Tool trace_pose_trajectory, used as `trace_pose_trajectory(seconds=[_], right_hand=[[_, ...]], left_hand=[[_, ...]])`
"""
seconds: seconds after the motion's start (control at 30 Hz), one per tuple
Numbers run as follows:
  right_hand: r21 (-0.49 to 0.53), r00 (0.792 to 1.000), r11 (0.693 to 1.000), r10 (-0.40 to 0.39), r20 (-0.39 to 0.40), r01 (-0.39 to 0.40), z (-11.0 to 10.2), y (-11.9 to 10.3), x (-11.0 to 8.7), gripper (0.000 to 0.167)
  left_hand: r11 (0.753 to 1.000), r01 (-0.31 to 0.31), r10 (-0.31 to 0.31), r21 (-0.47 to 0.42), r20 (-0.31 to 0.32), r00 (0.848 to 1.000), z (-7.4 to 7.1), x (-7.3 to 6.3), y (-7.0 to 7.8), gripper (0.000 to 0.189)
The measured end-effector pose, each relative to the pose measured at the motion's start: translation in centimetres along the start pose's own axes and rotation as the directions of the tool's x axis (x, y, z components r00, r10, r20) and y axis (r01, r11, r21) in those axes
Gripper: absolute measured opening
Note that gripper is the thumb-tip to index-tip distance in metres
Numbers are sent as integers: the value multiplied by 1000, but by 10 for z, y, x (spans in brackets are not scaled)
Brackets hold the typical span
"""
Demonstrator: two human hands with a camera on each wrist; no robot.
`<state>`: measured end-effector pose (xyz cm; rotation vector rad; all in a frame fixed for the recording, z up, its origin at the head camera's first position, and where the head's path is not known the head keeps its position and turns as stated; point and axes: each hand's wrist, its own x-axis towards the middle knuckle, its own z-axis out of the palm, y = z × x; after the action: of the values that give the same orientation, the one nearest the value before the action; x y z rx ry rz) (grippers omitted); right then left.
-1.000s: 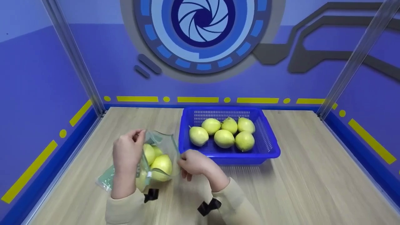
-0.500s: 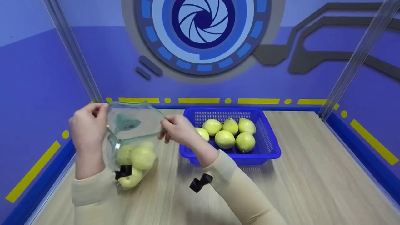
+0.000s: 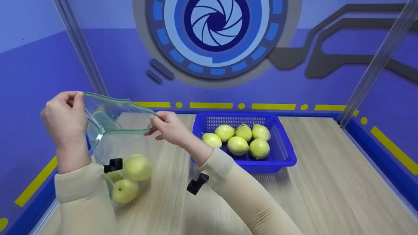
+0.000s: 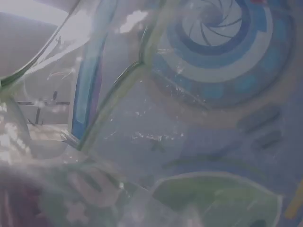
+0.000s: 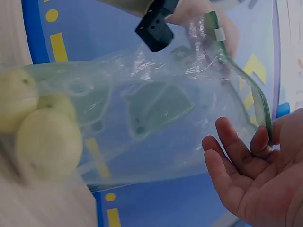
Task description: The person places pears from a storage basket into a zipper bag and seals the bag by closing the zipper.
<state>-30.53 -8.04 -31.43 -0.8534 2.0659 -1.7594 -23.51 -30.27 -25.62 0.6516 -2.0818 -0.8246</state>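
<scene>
Between my two hands stretches a clear zip bag point(image 3: 120, 143) with a green-edged mouth and a white slider, its mouth spread wide. Several yellow-green pears point(image 3: 137, 167) lie at its bottom, blurred through the plastic. My left hand point(image 3: 67, 120) pinches the far left corner of the mouth. On the other side my right hand point(image 3: 171, 127) pinches the opposite edge between thumb and forefinger; in the right wrist view its other fingers point(image 5: 236, 156) are spread loosely. The left wrist view is filled by the bag's see-through plastic point(image 4: 142, 123), with green print on it.
A blue basket point(image 3: 245, 162) with several pears point(image 3: 237, 146) stands right of the bag, towards the back of the wooden table point(image 3: 326, 182). Blue printed walls point(image 3: 228, 88) enclose the table at the back and sides.
Both hands have moved up and to the left, lifting and stretching the bag upright from the table. The pears have settled to the bottom of the bag. The basket stays put.
</scene>
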Motion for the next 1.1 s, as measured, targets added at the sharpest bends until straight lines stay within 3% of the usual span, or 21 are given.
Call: trace_pose_trajectory(seconds=[0.07, 0.17, 0.3, 0.37, 0.47, 0.63, 0.73, 0.8, 0.9, 1.0, 1.1], right_hand=[[14, 999, 999, 37, 13, -37, 3, 10, 2, 36], [-8, 993, 993, 114, 10, -114, 2, 30, 1, 35], [-64, 978, 976, 206, -17, -207, -7, 55, -9, 36], [-101, 973, 968, 227, -39, -229, -13, 63, -16, 37], [-150, 969, 957, 241, -57, -247, -21, 74, -26, 36], [-301, 963, 915, 258, -78, -270, -35, 83, -39, 34], [-451, 956, 843, 272, -114, -293, -46, 87, -44, 35], [-527, 947, 787, 287, -148, -320, -51, 91, -48, 36], [-596, 934, 720, 292, -203, -355, -53, 95, -53, 39], [-634, 935, 688, 242, -259, -353, -50, 98, -59, 45], [-677, 944, 666, 142, -299, -314, -46, 103, -64, 49]], left_hand=[[998, -67, 67, 7, -54, 996, 4, -4, 0, 32], [991, -133, 134, 33, -47, 990, 15, -16, 3, 32], [983, -183, 181, 32, 47, 982, 30, -38, 12, 30], [975, -219, 214, 31, 113, 970, 38, -51, 18, 28], [961, -272, 253, 48, 246, 936, 50, -69, 26, 27], [960, -267, 201, 80, 465, 862, 66, -92, 32, 31], [970, -233, 163, 63, 544, 823, 75, -105, 32, 34], [977, -212, 159, 30, 565, 810, 82, -115, 30, 33], [981, -191, 163, -9, 560, 812, 93, -131, 24, 30], [978, -203, 194, -40, 516, 834, 103, -147, 16, 26], [977, -209, 207, -51, 476, 854, 111, -157, 11, 24]])
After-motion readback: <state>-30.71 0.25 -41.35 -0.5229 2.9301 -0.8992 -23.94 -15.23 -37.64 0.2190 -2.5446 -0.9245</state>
